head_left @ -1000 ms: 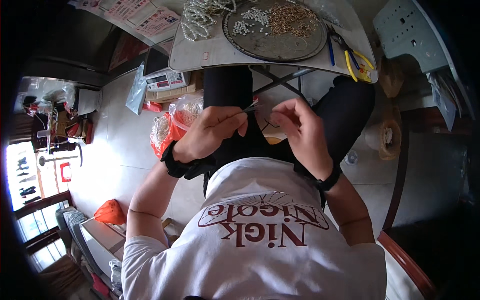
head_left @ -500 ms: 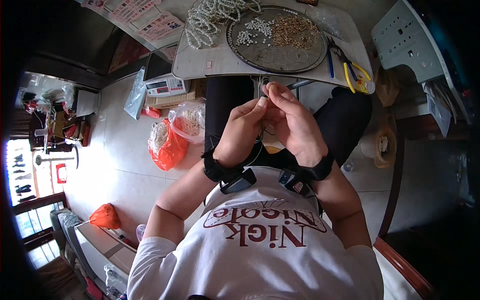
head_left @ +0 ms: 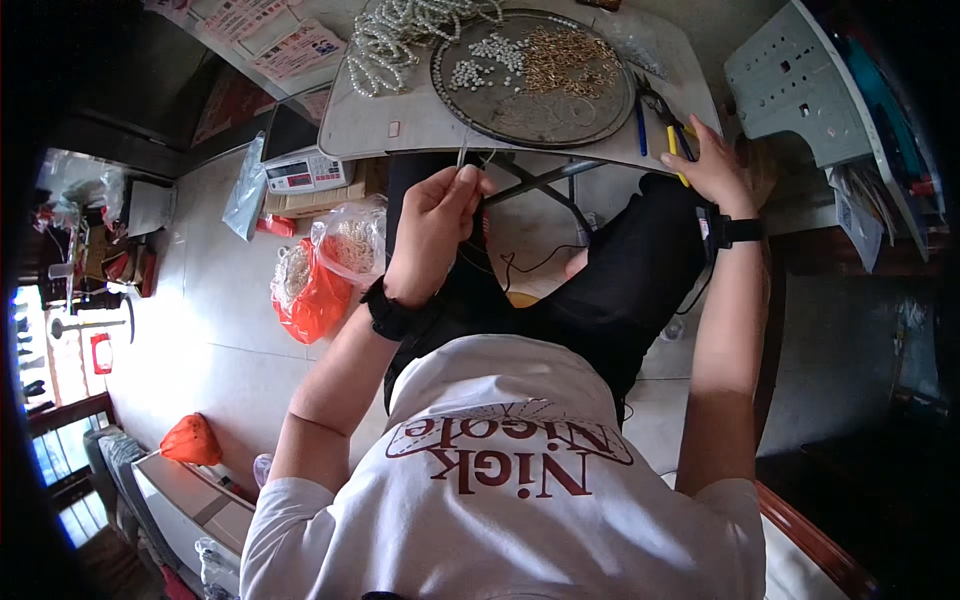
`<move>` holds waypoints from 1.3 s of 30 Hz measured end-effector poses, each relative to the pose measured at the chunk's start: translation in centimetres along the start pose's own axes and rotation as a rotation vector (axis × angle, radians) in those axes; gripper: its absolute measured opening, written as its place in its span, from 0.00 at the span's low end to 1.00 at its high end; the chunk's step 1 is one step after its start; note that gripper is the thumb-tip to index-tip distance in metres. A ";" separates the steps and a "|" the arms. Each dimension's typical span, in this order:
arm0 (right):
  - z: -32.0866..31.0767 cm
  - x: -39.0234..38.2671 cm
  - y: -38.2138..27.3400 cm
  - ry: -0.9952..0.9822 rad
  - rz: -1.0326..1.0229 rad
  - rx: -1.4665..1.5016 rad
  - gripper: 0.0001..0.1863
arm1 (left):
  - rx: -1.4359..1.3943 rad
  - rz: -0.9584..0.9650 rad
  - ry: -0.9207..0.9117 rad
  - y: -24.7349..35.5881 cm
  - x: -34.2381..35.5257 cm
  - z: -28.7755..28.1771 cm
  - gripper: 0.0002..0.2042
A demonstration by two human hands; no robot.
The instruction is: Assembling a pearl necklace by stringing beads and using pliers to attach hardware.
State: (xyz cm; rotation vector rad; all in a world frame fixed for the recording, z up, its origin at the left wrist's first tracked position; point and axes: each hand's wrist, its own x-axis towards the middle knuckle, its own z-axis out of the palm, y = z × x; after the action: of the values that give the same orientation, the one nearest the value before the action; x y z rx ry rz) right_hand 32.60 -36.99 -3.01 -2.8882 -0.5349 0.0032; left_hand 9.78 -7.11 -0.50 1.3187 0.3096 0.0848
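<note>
My left hand (head_left: 437, 225) is closed in a pinch just off the table's near edge. From its fingertips a thin pale strand (head_left: 462, 150) sticks up, too fine to make out fully. My right hand (head_left: 715, 175) lies over the yellow-handled pliers (head_left: 673, 148) at the table's near right corner, thumb and fingers about the handles. Blue-handled pliers (head_left: 641, 130) lie against them on the left. A round dark tray (head_left: 470, 118) on the table holds small white beads (head_left: 468, 74) and gold-coloured metal pieces (head_left: 570, 60).
Strung pearl-like beads (head_left: 378, 60) are heaped at the table's (head_left: 350, 135) far left. Below on the left stand a scale (head_left: 305, 175) and bags of white strands (head_left: 320, 300). A perforated grey-green panel (head_left: 790, 85) rises on the right. A dark cable (head_left: 530, 268) hangs between my knees.
My hands have parted. The right hand has moved right onto the yellow-handled pliers, while the left has drawn slightly left, keeping its pinch. The whole view has shifted slightly.
</note>
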 end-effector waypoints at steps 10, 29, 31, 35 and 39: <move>-1.4 -2.6 -7.8 -0.077 0.012 0.991 0.14 | 0.384 0.220 0.156 0.7 0.1 -1.2 0.15; -3.1 -9.4 -18.6 -1.200 0.121 1.855 0.14 | 0.736 0.510 0.141 1.0 -0.6 -0.5 0.09; -3.5 -9.8 -18.8 -1.200 0.183 1.861 0.13 | 0.742 0.532 0.149 0.9 -0.6 -0.5 0.06; -3.5 -9.8 -17.8 -1.084 0.156 1.835 0.14 | 0.739 0.571 0.180 0.2 -0.2 -0.8 0.08; -2.0 -4.5 -13.0 0.063 -0.042 0.763 0.19 | 0.234 0.184 0.056 0.2 -0.3 -1.8 0.12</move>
State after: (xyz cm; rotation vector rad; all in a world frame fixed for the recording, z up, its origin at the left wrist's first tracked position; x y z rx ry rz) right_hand 23.85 -27.07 1.36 -2.1263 -0.4536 0.0895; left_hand 9.07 -5.43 -0.63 1.5775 0.2496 0.2469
